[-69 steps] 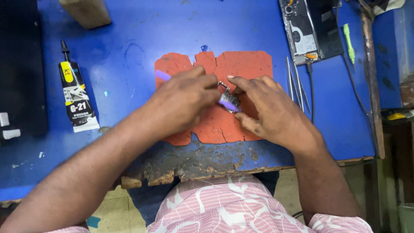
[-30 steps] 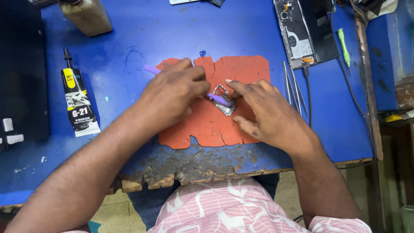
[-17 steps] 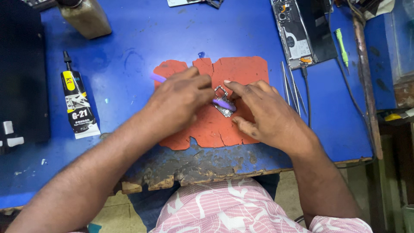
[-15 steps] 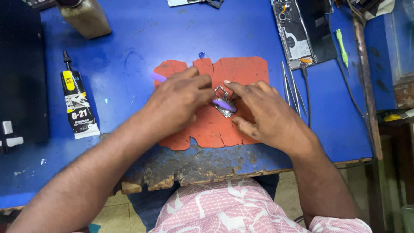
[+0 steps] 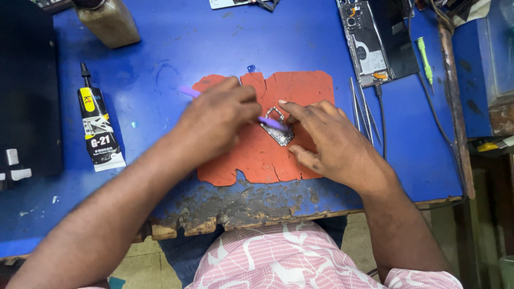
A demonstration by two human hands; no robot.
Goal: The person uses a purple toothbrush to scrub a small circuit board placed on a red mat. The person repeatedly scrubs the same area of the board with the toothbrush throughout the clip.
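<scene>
At the centre of the frame, on the cracked orange mat (image 5: 251, 160), the left hand (image 5: 222, 115) grips a purple tool (image 5: 270, 122), fingers closed round it, its tip on a small metal part (image 5: 278, 131) pinned under the right hand's (image 5: 334, 147) fingertips, the work seemingly unfinished.

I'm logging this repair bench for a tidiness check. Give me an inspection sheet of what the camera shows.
Surface: blue bench top, front edge worn and chipped; cracked orange mat in the middle.
Job's things: small metal part on the mat; thin purple tool with its tip on the part.
Clutter: glue tube at left, brown bottle, tweezers, opened phone, green screwdriver.
Grippers: left hand holds the purple tool; right hand steadies the part with its fingertips.
Cables: dark cable running from the phone toward the bench edge.
Surroundings: black panel at left, blue box at right.
</scene>
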